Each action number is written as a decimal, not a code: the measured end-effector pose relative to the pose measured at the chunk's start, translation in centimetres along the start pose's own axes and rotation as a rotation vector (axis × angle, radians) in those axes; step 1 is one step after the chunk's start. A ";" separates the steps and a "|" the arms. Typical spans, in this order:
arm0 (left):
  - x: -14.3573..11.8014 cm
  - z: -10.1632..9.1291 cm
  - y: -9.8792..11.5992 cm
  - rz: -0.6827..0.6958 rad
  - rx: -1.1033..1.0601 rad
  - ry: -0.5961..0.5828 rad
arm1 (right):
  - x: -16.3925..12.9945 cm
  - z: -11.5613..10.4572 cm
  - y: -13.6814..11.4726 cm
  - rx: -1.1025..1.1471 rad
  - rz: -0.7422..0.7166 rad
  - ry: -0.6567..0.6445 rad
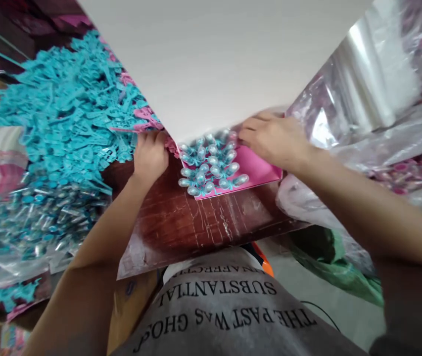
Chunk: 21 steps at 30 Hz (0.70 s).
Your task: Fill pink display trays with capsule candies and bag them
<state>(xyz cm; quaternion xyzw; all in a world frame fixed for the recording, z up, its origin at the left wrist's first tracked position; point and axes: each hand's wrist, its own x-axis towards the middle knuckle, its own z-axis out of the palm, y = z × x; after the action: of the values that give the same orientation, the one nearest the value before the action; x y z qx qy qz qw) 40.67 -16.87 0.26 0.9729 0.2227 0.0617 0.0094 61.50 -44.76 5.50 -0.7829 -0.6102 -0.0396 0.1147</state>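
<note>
With the left hand (150, 157) curled shut beside the pink card (258, 170), the person does best keeping the right hand's (273, 141) flat, open fingers pressing its far edge so the clear capsules (211, 165) between both hands stay seated.

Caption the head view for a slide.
Both hands, left hand and right hand, rest at a pink card bearing clear capsules beside heaped teal plastic pieces.

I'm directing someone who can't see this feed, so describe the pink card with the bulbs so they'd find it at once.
Start at the dark red-brown table in front of the person. Between the left hand and right hand, at the table's far edge, lies the pink card, partly under a white sheet. It alone carries neat rows of clear bulbs on blue holders, unlike the loose blue pile to the left.
</note>
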 end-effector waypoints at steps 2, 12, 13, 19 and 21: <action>0.7 -0.3 0.7 0.054 0.097 -0.115 | 0.0 0.4 -0.4 -0.080 0.040 -0.071; -7.7 -0.1 -2.8 -0.035 -0.184 0.065 | -14.2 -7.9 1.1 0.117 0.529 0.472; -9.1 0.4 -3.0 -0.021 -0.249 0.075 | -16.5 -8.1 1.4 0.140 0.611 0.472; -13.5 2.6 -3.0 0.042 -0.387 0.181 | -23.7 -2.7 3.4 0.016 0.976 0.056; -14.1 2.2 -2.0 -0.029 -0.400 0.277 | -24.1 -0.3 3.7 -0.054 1.042 -0.014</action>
<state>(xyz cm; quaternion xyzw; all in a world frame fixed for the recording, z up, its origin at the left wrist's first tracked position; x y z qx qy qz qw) 27.42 -21.15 -3.66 0.9307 0.2191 0.2373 0.1719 58.98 -68.49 0.47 -0.9857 -0.1391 0.0124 0.0947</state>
